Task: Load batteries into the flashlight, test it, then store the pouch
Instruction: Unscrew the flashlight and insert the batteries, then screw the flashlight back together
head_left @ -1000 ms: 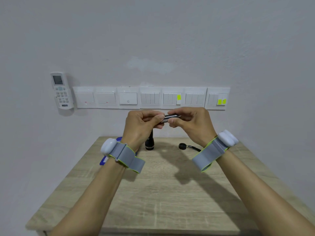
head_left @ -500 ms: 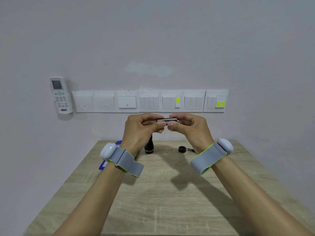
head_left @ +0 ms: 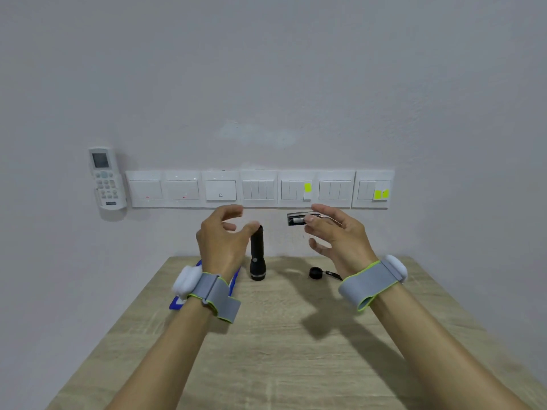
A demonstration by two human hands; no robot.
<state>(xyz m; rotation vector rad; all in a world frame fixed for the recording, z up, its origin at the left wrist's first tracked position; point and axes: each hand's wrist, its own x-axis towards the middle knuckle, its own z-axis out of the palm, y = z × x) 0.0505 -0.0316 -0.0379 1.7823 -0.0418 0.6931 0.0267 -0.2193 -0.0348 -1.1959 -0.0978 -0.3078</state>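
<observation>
The battery holder (head_left: 301,218) is now sitting pinched in the right hand (head_left: 334,235) alone, up right of the upright flashlight (head_left: 257,253). The left hand (head_left: 220,239), having released it, is reaching empty toward the flashlight; insertion likely follows.

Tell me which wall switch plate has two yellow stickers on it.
The rightmost switch plate, the last in the row: two yellow stickers sit side by side on it. The third plate from the right has only one; the others have none.

A pale grey wall (head_left: 266,69) backs a light wood-grain tabletop (head_left: 281,350). At ten o'clock hangs a white remote (head_left: 106,179); a row of white switch plates (head_left: 260,189) runs rightward.
</observation>
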